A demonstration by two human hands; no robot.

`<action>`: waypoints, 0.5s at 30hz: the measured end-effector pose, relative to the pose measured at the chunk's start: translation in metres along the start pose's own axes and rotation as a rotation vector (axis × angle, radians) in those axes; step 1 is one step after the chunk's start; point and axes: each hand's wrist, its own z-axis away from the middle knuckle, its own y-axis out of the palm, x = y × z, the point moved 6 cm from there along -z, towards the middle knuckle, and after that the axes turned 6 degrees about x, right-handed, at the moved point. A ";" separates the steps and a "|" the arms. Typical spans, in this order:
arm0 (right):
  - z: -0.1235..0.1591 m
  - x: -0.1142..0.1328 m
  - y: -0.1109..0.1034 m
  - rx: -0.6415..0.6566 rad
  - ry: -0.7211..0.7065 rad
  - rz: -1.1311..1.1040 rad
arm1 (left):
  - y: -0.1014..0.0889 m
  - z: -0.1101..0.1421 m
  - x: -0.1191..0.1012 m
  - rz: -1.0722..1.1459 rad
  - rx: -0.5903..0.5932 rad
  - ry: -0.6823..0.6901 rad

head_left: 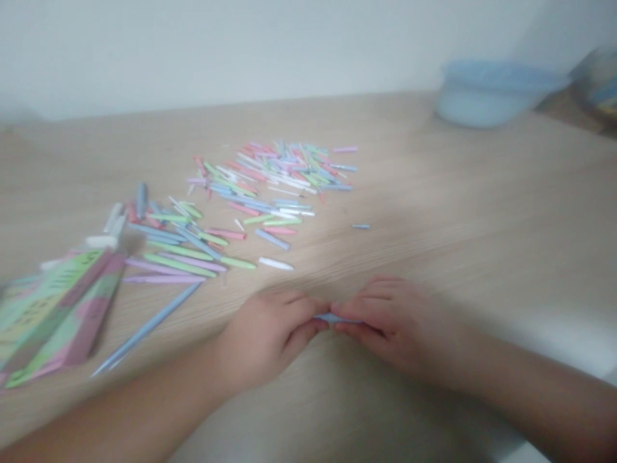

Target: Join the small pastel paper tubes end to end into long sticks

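Note:
My left hand [270, 331] and my right hand [393, 318] meet at the near middle of a wooden table [457, 212]. Both pinch the ends of a small pale-blue paper strip [337, 318], fingers curled and pressed together. Beyond them lies a spread of several rolled paper pieces [274, 183] in pink, green, blue, purple and white. A long blue paper stick [149, 325] lies to the left of my left hand. The picture is blurred.
A pink and green packet [58, 308] lies at the left edge. A pale-blue lidded plastic tub [491, 93] stands at the back right by the white wall. A lone blue scrap [360, 226] lies right of the pile.

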 end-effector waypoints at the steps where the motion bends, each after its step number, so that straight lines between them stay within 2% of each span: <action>1: 0.000 -0.001 0.000 -0.014 0.011 -0.027 | 0.000 0.000 -0.001 0.013 0.005 0.002; 7: 0.001 -0.013 0.005 -0.107 0.160 -0.512 | -0.004 0.000 -0.001 0.095 0.013 -0.033; 12: -0.002 -0.010 -0.001 -0.171 -0.035 -0.568 | -0.006 0.000 0.001 0.169 -0.011 -0.031; 15: 0.000 -0.012 -0.006 -0.219 -0.078 -0.567 | -0.007 0.000 0.000 0.174 -0.034 -0.036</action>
